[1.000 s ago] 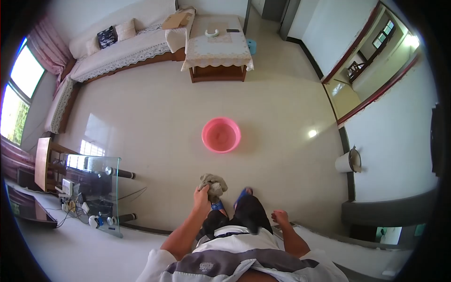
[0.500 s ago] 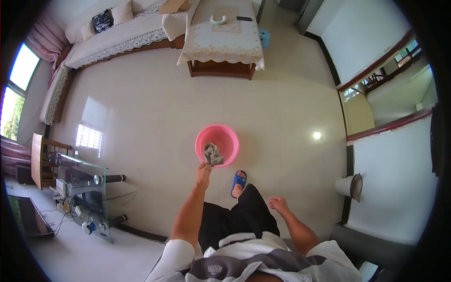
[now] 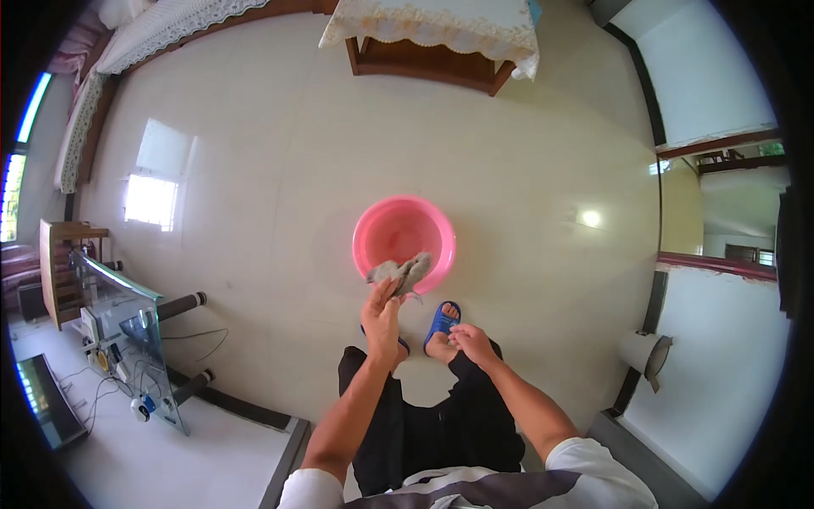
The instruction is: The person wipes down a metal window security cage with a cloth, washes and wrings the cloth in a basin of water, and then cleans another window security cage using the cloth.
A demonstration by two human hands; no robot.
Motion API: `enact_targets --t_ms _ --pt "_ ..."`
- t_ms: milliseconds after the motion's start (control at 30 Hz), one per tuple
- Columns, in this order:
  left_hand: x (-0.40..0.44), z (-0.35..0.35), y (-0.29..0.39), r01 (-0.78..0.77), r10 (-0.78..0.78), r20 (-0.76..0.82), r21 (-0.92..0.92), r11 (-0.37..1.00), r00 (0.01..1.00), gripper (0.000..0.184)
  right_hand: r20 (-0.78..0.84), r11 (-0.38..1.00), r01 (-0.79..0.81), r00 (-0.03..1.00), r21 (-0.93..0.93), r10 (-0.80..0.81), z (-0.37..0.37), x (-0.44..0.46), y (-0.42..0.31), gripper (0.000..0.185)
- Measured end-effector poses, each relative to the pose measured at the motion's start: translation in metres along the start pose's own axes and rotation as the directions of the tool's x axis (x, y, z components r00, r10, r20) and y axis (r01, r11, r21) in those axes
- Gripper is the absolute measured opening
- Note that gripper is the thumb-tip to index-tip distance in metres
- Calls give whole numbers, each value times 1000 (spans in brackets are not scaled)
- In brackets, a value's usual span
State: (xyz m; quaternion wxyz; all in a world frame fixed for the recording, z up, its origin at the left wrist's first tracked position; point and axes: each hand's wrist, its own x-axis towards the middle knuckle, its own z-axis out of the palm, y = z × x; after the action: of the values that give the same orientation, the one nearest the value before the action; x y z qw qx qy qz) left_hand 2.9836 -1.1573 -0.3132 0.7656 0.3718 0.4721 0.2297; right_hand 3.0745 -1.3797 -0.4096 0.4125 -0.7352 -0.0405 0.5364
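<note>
Had basin (image 3: 448, 246) before slippers (image 3: 443, 322), cloth (image 3: 411, 272) over its near rim. Saw table (image 3: 424, 64) beyond, glass stand (image 3: 146, 329) left, bin (image 3: 636, 349) right.

Pale, glossy floor (image 3: 280, 153) fills most of the room, carrying a bright window-shaped patch of light (image 3: 153, 201) on the left and a small glare (image 3: 591, 219) on the right. At the far end stands a brown wooden table (image 3: 424, 75) under a patterned cloth (image 3: 441, 25). A sofa (image 3: 182, 19) with a lace-edged cover curves (perhaps only through the wide lens) across the upper left. Below it are a window (image 3: 12, 191) and a glass stand (image 3: 127, 297). On the right, dark skirting (image 3: 651, 301) edges a white wall (image 3: 729, 356).
</note>
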Motion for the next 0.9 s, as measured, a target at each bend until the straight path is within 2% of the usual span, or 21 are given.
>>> enact_targets --t_ms 67,133,167,200,233,267,300,367,400,467,500,533,567,600,667,700,733,767,800,867,900 --pt "-5 0 4 -22 21 -74 -14 1000 997 41 24 1000 -2 1000 8 1 16 31 13 22" --pt "-5 -10 -4 -19 16 -71 -31 999 997 41 47 979 140 990 -148 -134 25 64 19 22" --pt "-2 -15 -11 -21 18 -63 -45 999 998 41 46 980 130 991 -153 -125 26 81 22 22" --pt "7 -20 -22 -15 12 -65 -49 999 998 41 46 957 166 986 -239 -160 28 101 20 22" --pt "17 -28 -37 -48 56 -103 80 996 993 41 51 925 201 979 -322 -195 31 119 19 22" --pt "29 -36 -54 -75 105 -136 208 975 985 42 53 924 196 980 -328 -189 33 137 17 22" --pt "43 -48 -79 -73 103 -140 201 977 985 42 11 894 204 976 -399 -218 35 154 15 22" --pt "77 -77 -140 -15 227 -280 599 801 933 47 -28 853 218 965 -474 -262 34 192 15 22" --pt "91 -90 -168 -20 231 -283 593 805 931 47 -13 829 229 962 -510 -274 34 213 21 23" --pt "119 -111 -210 127 164 -317 726 676 934 52 4 799 251 955 -547 -297 35 251 23 25" --pt "131 -112 -217 118 173 -314 725 678 933 52 39 707 351 908 -614 -416 37 268 22 28" --pt "142 -113 -224 175 24 -307 604 777 951 55 84 598 437 847 -672 -524 42 283 22 33" --pt "151 -114 -232 245 -123 -274 472 847 954 57 85 595 443 843 -671 -532 50 295 25 33" --pt "162 -111 -238 237 -115 -273 473 848 955 57 43 555 428 817 -713 -575 62 308 29 37" --pt "189 -99 -245 175 -81 -301 299 938 950 62 -1 514 416 777 -750 -629 82 328 29 41" --pt "205 -101 -255 163 -70 -295 303 939 953 62 132 462 356 884 -812 -449 90 330 24 45" --pt "222 -102 -268 170 -88 -267 302 938 960 64 234 390 310 945 -867 -230 94 335 24 50" --pt "235 -104 -280 180 -108 -241 300 937 964 65 355 347 402 915 -847 -192 94 342 22 44" --pt "239 -100 -278 175 -105 -238 300 938 966 65 353 345 402 915 -848 -196 91 344 21 44" --pt "238 -89 -262 250 -167 -221 431 867 961 66 115 672 253 963 -695 -243 82 339 14 36" --pt "242 -89 -267 241 -159 -218 430 870 963 66 -147 765 201 921 -612 -359 85 348 33 35"
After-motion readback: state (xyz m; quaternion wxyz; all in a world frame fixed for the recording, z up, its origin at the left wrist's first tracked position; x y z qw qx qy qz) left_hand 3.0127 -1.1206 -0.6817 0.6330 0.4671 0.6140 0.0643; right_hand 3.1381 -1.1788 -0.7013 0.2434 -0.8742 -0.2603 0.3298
